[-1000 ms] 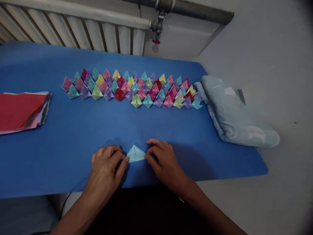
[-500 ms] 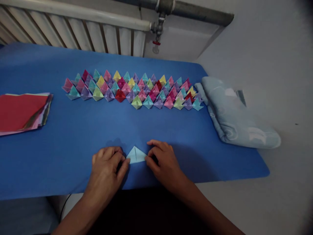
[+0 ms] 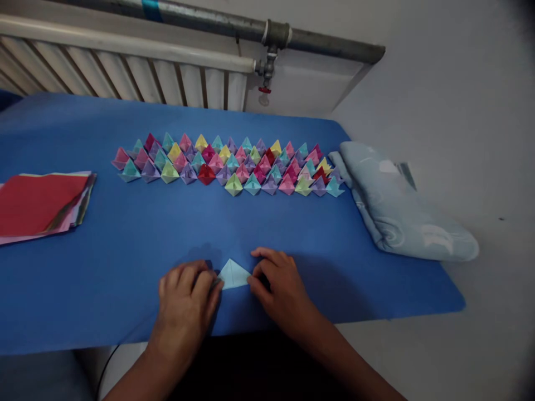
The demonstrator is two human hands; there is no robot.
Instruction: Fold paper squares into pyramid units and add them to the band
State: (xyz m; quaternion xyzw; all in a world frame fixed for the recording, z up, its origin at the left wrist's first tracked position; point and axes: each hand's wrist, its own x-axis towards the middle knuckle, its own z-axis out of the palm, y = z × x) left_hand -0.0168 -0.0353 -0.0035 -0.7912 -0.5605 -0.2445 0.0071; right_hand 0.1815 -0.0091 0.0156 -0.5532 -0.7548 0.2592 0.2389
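A small pale blue sheet of folded paper (image 3: 234, 275), triangular with a crease down its middle, lies near the front edge of the blue table. My left hand (image 3: 186, 298) pinches its left corner between thumb and fingers. At the right corner, the thumb and fingertips of my right hand (image 3: 280, 289) close on the paper, with the index finger raised a little above it. Beyond my hands stand several rows of folded paper boats (image 3: 206, 174) in pink, purple, yellow, green, red and teal.
A stack of coloured paper (image 3: 42, 203), red on top, lies at the left. On the right a folded grey-blue blanket (image 3: 397, 206) rests against the wall. Behind the blue table (image 3: 167, 223) are a white radiator (image 3: 167, 81) and a pipe with a red-handled valve (image 3: 264, 89).
The view has tilted so everything sits slightly lower. The paper's middle slit now looks like a flat, closed crease. Both hands keep hold of its corners.
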